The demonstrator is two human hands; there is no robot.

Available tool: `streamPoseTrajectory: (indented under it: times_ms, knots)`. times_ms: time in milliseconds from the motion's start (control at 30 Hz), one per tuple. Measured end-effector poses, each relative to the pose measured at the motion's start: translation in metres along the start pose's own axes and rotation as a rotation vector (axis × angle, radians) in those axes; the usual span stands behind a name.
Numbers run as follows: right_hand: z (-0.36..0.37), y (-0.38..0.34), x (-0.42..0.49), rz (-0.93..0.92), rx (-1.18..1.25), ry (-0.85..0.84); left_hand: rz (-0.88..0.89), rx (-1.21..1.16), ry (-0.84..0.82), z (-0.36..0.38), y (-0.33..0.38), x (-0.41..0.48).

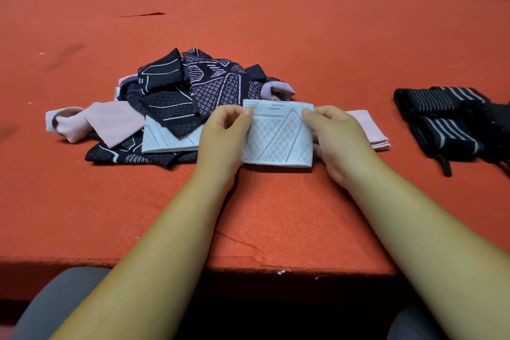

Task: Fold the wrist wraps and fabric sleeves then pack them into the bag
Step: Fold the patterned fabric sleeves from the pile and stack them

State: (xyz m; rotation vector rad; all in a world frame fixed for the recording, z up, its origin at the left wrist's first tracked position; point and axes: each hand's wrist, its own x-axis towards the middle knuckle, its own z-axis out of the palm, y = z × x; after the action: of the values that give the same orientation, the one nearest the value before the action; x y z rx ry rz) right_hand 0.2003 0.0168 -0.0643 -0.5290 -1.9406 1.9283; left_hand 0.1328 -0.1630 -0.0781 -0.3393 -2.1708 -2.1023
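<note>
Both top corners of the white sleeve (pixel 278 135) were pinched, left hand (pixel 223 132) at 9 o'clock, right hand (pixel 336 141) at 3. Folded near-square on the red worktop (pixel 276 36), its cuff edge pointed to 12, fold to 6; the dark sleeve pile (pixel 193 85) lay at 10 o'clock.

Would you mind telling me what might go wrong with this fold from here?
The left hand and right hand pinch the white sleeve only at its top corners, so its fold may spring open on release. The untidy pile lies right beside it, so the sleeve might get mixed in.
</note>
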Motion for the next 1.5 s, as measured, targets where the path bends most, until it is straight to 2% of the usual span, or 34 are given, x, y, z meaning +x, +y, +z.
streamPoseTrajectory:
  times_ms: [200,433,633,767,867,933,1000,1067,1233,1300,1367,1500]
  knots:
    - [0.000,-0.005,0.003,-0.060,0.131,0.012,-0.137,-0.202,-0.054,0.000,0.006,0.000]
    - [0.005,-0.002,0.001,-0.191,-0.067,0.122,-0.108,-0.145,-0.040,0.003,0.006,-0.003]
    - [0.004,-0.002,-0.001,-0.229,-0.243,0.095,-0.007,-0.051,0.028,0.004,0.000,0.000]
    - [0.007,-0.002,-0.002,-0.212,-0.244,0.080,-0.070,-0.060,0.002,0.005,0.001,0.000]
    - [0.006,-0.003,-0.002,-0.183,-0.199,0.083,-0.105,-0.184,-0.109,0.005,0.002,-0.003]
    - [0.004,-0.005,-0.003,-0.108,-0.078,0.014,-0.097,-0.224,-0.154,0.005,0.004,-0.005]
    - [0.002,-0.007,-0.004,-0.034,0.038,-0.087,-0.096,-0.240,-0.160,0.003,0.005,-0.004]
    - [-0.001,-0.008,-0.003,-0.044,0.064,-0.134,-0.094,-0.254,-0.143,0.002,0.006,-0.004]
    - [0.000,-0.005,-0.001,-0.102,0.060,-0.127,-0.166,-0.336,-0.134,0.003,0.004,-0.002]
    - [-0.001,-0.006,-0.001,-0.094,0.071,-0.120,-0.218,-0.377,-0.177,0.002,0.005,0.000]
    - [-0.001,-0.008,-0.002,-0.070,0.087,-0.105,-0.256,-0.376,-0.216,0.002,0.009,-0.001]
    - [-0.006,-0.016,-0.003,-0.048,0.080,-0.063,-0.267,-0.316,-0.191,0.007,0.013,-0.006]
